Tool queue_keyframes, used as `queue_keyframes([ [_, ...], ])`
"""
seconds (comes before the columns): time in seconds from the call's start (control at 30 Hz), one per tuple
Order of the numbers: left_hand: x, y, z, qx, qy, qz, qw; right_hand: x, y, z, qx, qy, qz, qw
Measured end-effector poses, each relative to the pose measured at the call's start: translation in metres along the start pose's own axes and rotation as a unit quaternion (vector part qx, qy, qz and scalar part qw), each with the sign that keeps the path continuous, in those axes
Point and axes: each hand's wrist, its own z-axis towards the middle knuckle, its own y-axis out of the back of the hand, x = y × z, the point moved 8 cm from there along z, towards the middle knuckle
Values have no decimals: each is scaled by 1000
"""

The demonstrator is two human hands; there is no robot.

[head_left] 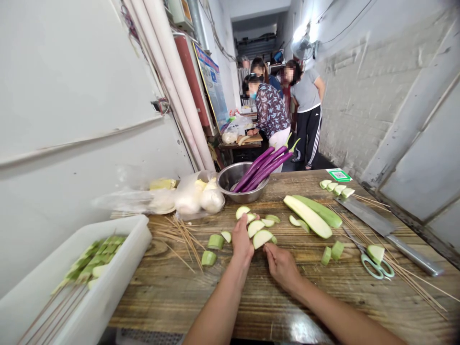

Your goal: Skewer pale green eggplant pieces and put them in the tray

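At the middle of the table, my left hand [242, 241] is closed around the near side of several half-moon zucchini slices [262, 238], which stand in a row. Close against the nearest slice, my right hand [282, 265] pinches what looks like the end of a thin bamboo skewer, mostly hidden by the fingers. Loose pale slices [268, 223] lie just beyond the hands. Two green zucchini chunks [215, 241] sit left of my left hand. Farther right lies a zucchini cut lengthwise [307, 216], its pale face up.
Bamboo skewers [185, 235] are scattered left; a white tub [138, 235] holds skewered slices. A steel bowl [247, 195] carries purple eggplants [264, 167]. A cleaver [373, 218], scissors [373, 268] and more skewers [413, 282] lie right. Several people [271, 108] stand beyond the table.
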Motion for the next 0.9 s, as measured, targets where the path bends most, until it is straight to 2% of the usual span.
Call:
queue_keyframes([
  [0.9, 0, -3, -4, 2, -16, 13, 1000, -1, 0, 1, -14, 4, 4, 1000],
])
